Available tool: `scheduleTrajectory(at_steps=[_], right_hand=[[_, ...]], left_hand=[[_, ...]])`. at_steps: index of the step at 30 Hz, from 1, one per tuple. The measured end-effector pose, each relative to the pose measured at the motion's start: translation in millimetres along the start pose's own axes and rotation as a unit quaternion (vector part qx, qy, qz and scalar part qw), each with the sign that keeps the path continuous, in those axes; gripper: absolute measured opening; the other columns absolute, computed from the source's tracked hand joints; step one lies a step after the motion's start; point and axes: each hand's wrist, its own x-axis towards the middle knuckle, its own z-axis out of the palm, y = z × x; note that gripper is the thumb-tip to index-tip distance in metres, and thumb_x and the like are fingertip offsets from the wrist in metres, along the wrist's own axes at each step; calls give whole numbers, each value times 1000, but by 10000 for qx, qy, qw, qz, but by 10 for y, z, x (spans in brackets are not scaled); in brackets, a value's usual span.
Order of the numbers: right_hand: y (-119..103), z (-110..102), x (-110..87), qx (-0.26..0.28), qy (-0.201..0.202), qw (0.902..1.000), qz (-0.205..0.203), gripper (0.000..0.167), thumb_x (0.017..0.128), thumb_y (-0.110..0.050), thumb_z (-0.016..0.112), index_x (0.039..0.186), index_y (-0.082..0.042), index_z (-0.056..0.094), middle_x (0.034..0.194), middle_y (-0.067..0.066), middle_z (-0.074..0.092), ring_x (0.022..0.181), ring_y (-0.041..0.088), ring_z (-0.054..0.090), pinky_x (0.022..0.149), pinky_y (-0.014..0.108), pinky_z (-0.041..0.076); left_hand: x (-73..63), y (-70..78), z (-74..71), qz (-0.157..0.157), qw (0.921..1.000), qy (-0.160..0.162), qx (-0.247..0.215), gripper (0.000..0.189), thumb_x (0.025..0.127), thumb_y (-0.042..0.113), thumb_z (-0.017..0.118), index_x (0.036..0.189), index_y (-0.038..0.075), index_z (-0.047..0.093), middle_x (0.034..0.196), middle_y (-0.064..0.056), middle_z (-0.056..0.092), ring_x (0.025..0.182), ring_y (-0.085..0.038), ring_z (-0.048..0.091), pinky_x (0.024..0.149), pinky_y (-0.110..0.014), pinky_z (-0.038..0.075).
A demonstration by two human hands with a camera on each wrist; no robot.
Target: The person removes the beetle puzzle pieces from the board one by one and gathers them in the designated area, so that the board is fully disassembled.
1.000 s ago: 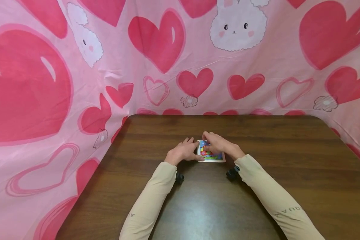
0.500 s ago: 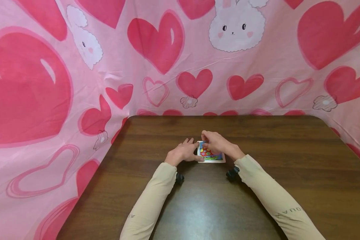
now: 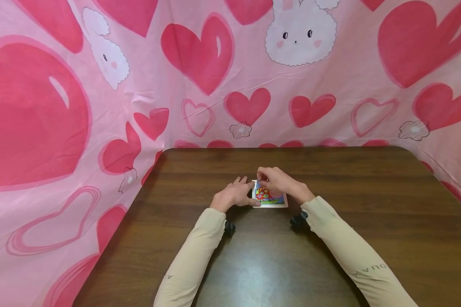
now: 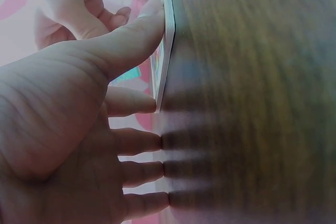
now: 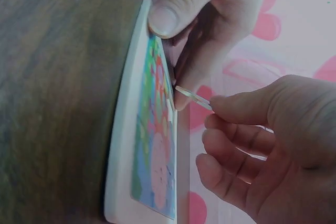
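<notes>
A small puzzle board [image 3: 269,207] with a pale frame and a bright red, green and blue picture lies flat on the table. My left hand [image 3: 233,195] holds its left side steady, the thumb on the frame and the other fingers stretched out to the tabletop. In the right wrist view, my right hand [image 5: 257,145] pinches a thin, flat puzzle piece [image 5: 194,97] between thumb and finger, just above the board. Its printed face cannot be made out. The right hand hides part of the picture in the head view.
The brown wooden table [image 3: 199,166] extends around the board on all sides. A pink cloth [image 3: 215,55] with hearts and rabbits hangs behind and to the left. Dark wrist cameras [image 3: 299,219] sit under both cuffs.
My right hand stays above the board with only slight finger movement, and a bit more of the red picture shows beside it. The left hand stays in place.
</notes>
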Motion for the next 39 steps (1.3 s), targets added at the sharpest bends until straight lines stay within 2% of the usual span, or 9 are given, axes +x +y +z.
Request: scheduleTrajectory(at_steps=[13, 17, 21, 25, 31, 39], right_hand=[[89, -150, -59, 210, -127, 9997, 93, 5, 92, -9, 66, 92, -11, 62, 85, 3, 62, 81, 18, 56, 77, 33, 50], [137, -191, -81, 310, -181, 9990, 254, 2, 94, -10, 64, 95, -9, 63, 85, 3, 62, 77, 18, 56, 71, 30, 49], [191, -231, -104, 573, -270, 9969, 468, 6, 95, -9, 61, 100, -7, 64, 86, 6, 60, 68, 18, 56, 59, 29, 50], [234, -265, -133, 769, -367, 9943, 645, 8, 96, -10, 61, 102, -6, 63, 87, 9, 61, 61, 19, 56, 54, 29, 52], [278, -315, -159, 760, -431, 9937, 699, 9, 95, -9, 61, 104, -5, 63, 85, 13, 65, 54, 18, 57, 53, 31, 55], [355, -392, -205, 785, -543, 9920, 827, 13, 95, -9, 62, 107, -6, 63, 87, 11, 68, 54, 18, 59, 56, 33, 57]], left_hand=[[12, -7, 13, -41, 10000, -13, -37, 87, 86, 61, 63, 155, 19, 31, 164, -12, 21, 153, -34, 15, 122, -52, 20], [16, -8, 18, -75, 10000, -13, -18, 87, 86, 61, 64, 155, 20, 31, 164, -12, 21, 153, -34, 15, 122, -51, 20], [24, -9, 16, -101, 9999, -4, -49, 86, 86, 61, 64, 155, 20, 31, 164, -11, 21, 153, -33, 15, 122, -52, 20], [20, 2, 17, -123, 9999, -39, -15, 87, 85, 62, 64, 155, 21, 31, 164, -11, 21, 153, -33, 15, 122, -51, 20], [26, -1, 31, -133, 9999, -14, -6, 87, 85, 63, 63, 155, 22, 31, 164, -10, 21, 153, -32, 15, 122, -50, 20], [12, -12, 31, -86, 9999, -9, -117, 86, 86, 60, 64, 155, 20, 31, 164, -11, 21, 153, -33, 14, 122, -51, 19]])
